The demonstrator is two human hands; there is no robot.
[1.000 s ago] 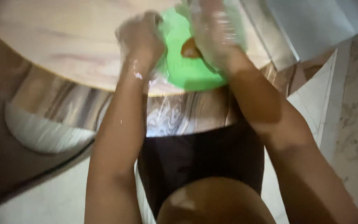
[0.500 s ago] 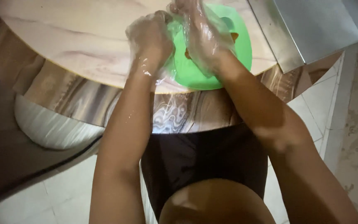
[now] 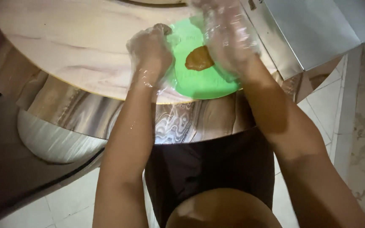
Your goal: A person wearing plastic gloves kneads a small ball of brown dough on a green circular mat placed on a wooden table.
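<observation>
Hands in thin clear plastic gloves, working over a green plate [image 3: 199, 82] at the near edge of a round marble-patterned table [image 3: 72, 46]. Left hand [image 3: 151, 52] curled loosely at the plate's left rim, right hand [image 3: 229, 38] spread above its far side, blurred, grip unclear. Brown lump of dough [image 3: 198, 58] lying mid-plate between them, untouched; a grey metal box [image 3: 309, 29] just right.

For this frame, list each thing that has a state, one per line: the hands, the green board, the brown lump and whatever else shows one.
Left hand: gloved in clear plastic, curled, at the board's left edge.
Right hand: gloved in clear plastic, over the board's far right part, blurred.
Green board: flat on the table, overhanging its near edge.
Brown lump: lying on the board, uncovered.
Table: round, wood-patterned, glossy.
Metal box: on the table's right, contents not visible.
</observation>
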